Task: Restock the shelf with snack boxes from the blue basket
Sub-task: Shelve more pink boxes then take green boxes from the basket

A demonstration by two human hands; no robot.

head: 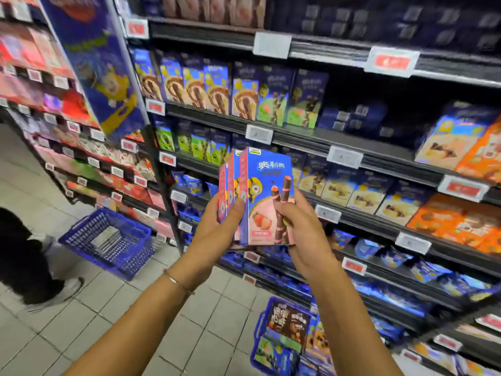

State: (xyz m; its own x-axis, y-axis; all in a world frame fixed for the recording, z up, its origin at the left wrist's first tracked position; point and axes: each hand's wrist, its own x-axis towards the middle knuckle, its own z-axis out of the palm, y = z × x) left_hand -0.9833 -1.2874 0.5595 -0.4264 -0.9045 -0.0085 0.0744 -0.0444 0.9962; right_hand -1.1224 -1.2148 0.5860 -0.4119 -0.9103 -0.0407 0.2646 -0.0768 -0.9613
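Observation:
I hold a small stack of upright blue and pink strawberry snack boxes [264,196] at chest height in front of the shelf [298,134]. My left hand [217,226] grips the stack from the left, thumb across the front box. My right hand [301,229] grips the front box from the right, fingers curled over its face. A blue basket [282,337] with several snack boxes sits on the floor below my right forearm. A second blue basket [108,242] stands on the floor to the left, with a flat grey item inside.
Shelves packed with blue, green and orange snack boxes fill the right side; white and red price tags [344,157] line their edges. Another shelving run [81,147] extends away at the left. A person's dark trouser leg and shoe [32,270] stand on the tiled floor at the left.

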